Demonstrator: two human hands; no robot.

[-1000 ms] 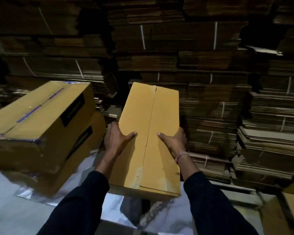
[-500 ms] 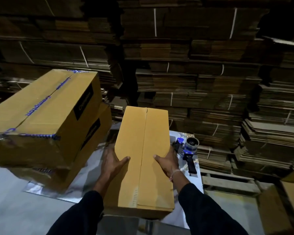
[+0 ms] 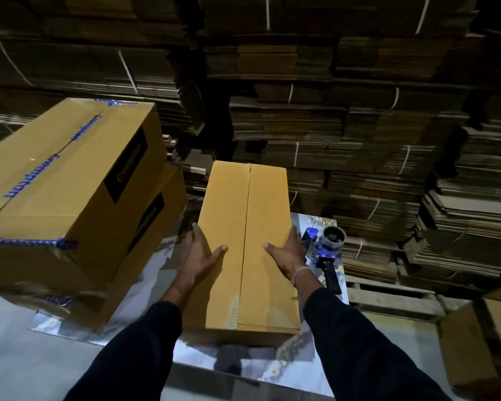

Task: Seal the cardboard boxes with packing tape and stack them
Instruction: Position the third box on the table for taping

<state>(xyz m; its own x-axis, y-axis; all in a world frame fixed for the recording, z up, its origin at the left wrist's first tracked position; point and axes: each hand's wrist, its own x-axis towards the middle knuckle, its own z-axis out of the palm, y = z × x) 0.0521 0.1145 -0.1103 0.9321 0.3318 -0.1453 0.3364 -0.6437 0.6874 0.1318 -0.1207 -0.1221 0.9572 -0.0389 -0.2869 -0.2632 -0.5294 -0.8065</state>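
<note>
Bundles of flattened brown corrugated cardboard (image 3: pixel 344 134), tied with pale straps, are stacked in ragged layers across the whole background. Two sealed tan cardboard boxes (image 3: pixel 70 180), smooth-sided and crossed by blue-printed tape, are piled one on the other at the left. A long plain tan cardboard box (image 3: pixel 243 250) is set on the glossy marbled table surface (image 3: pixel 272 369), its two top flaps folded shut and meeting at a bare centre seam. It is gripped at both long sides: the left hand (image 3: pixel 198 257) and the right hand (image 3: pixel 288 254) are each wrapped over an edge, thumbs laid flat on top, fingers apparently curled down the sides, though these are hidden. Just right of the box a blue and black tape dispenser (image 3: pixel 326 250) lies on the table. The box appears placed for sealing; the next move would call for the right hand to take up the dispenser while the flaps are held down.
</note>
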